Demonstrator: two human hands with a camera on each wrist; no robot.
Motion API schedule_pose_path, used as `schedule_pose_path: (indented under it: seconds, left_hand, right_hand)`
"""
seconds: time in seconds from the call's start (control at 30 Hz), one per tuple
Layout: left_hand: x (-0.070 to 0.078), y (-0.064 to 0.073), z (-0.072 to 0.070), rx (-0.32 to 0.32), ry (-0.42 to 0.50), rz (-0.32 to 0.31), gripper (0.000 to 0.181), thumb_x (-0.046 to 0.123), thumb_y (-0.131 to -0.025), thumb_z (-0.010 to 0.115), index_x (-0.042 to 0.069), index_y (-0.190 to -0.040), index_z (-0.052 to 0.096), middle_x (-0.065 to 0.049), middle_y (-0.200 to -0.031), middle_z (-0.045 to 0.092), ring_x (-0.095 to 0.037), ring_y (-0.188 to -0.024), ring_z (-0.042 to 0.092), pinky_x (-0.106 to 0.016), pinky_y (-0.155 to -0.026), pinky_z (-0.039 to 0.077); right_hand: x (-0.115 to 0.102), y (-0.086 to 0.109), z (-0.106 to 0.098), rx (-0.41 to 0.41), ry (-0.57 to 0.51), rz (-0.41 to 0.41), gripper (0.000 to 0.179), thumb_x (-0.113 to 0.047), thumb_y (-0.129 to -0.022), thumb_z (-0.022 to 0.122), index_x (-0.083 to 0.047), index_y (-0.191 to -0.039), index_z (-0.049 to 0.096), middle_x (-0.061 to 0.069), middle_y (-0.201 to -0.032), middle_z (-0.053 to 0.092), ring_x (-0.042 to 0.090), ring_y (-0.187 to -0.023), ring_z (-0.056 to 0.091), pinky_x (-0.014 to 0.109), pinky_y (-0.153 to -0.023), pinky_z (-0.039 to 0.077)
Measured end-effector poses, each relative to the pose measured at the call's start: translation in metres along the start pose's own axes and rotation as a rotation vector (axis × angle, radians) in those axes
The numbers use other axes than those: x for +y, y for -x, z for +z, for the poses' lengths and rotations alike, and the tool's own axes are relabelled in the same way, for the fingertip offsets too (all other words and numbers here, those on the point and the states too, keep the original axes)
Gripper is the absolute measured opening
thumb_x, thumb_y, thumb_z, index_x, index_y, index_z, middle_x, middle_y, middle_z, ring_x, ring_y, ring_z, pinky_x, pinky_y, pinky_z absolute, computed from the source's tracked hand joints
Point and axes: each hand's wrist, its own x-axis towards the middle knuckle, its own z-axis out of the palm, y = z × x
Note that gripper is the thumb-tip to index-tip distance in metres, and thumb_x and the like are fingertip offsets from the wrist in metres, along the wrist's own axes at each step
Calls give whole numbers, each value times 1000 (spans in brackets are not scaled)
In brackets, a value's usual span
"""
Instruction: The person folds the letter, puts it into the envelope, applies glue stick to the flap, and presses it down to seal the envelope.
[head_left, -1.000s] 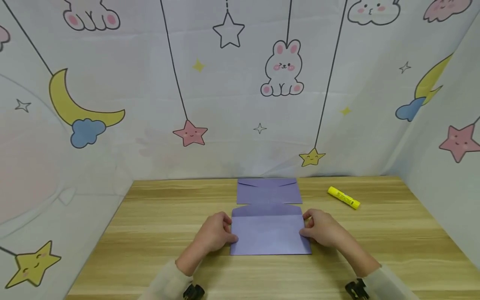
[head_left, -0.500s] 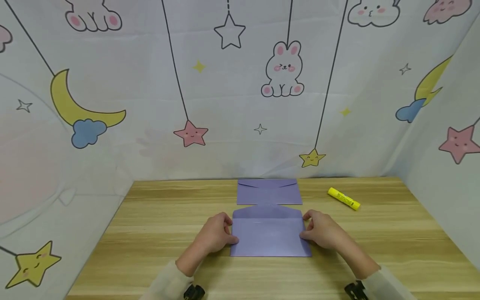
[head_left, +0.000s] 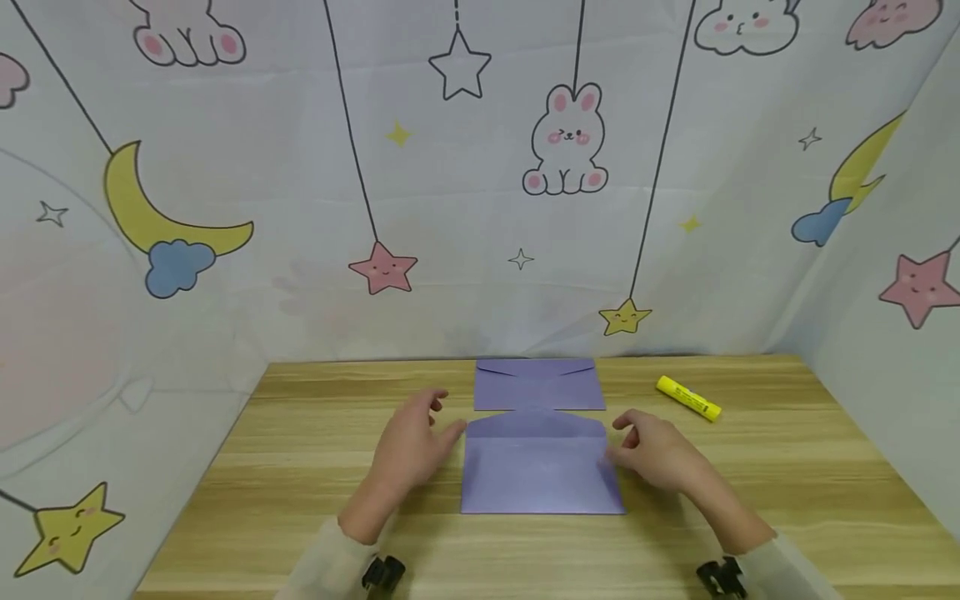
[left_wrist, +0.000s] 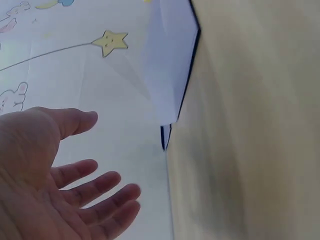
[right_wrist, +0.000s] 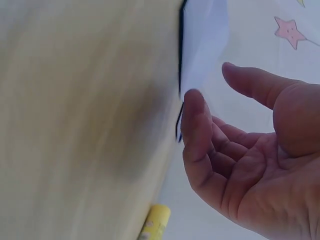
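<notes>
A purple envelope [head_left: 538, 475] lies on the wooden table, its flap [head_left: 536, 426] spread toward the far side. At its left edge my left hand [head_left: 408, 442] is lifted off, with the fingers apart and loosely bent; the left wrist view shows nothing in that hand [left_wrist: 65, 175]. My right hand [head_left: 656, 450] hovers by the envelope's right edge, thumb tip overlapping the edge in the head view. In the right wrist view the thumb and fingers of this hand [right_wrist: 255, 150] are separated and hold nothing.
Beyond the flap, a second purple envelope [head_left: 536, 390] lies near the table's back edge. To its right is a yellow glue stick [head_left: 688, 398]. A white printed cloth [head_left: 465, 183] hangs behind the table [head_left: 330, 417] and along its sides.
Both hands have let go of the near envelope's side edges. The left hand has moved up and slightly left, the right hand slightly to the right. The envelopes stay in place.
</notes>
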Motion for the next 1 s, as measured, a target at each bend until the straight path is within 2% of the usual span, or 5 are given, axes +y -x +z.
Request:
schedule_pose_path:
  seconds: [0.1, 0.2, 0.33, 0.77, 1.0]
  left_hand:
    - [0, -6, -7, 44, -38, 22, 60, 36, -99, 77, 6, -147, 59, -15, -139, 64, -35, -123, 64, -53, -98, 54]
    - [-3, -13, -14, 83, -40, 69, 62, 36, -100, 76, 5, -150, 55, -16, -147, 59, -37, -134, 57, -55, -107, 50]
    - [-8, -21, -17, 110, -3, 127, 60, 34, -100, 76, 4, -148, 57, -16, -146, 59, -36, -130, 58, -54, -107, 50]
    - [-11, -24, -5, 35, 109, 183, 61, 37, -98, 79, 10, -149, 59, -10, -143, 62, -34, -126, 61, -52, -104, 52]
    - [-9, -23, -3, 38, 112, 199, 62, 34, -96, 82, 8, -148, 60, -14, -140, 63, -36, -124, 62, -53, -103, 52]
  right_hand:
    - [3, -1, -10, 39, 24, -18, 52, -26, -98, 77, 6, -136, 60, 7, -97, 67, 21, -83, 61, 40, -72, 54]
    - [6, -3, -21, 81, 50, -33, 53, -27, -100, 74, 8, -138, 59, 8, -99, 67, 22, -84, 63, 41, -74, 55]
    - [12, -6, -36, 135, 85, -36, 55, -27, -102, 72, 10, -139, 56, 12, -102, 68, 25, -85, 64, 42, -73, 54]
    - [48, -31, -64, 269, 290, 7, 52, -15, -101, 70, 17, -139, 53, 40, -133, 57, 55, -117, 59, 67, -91, 52]
    - [57, -40, -69, 237, 354, 51, 53, -17, -101, 70, 17, -138, 54, 40, -135, 56, 59, -120, 56, 70, -95, 49]
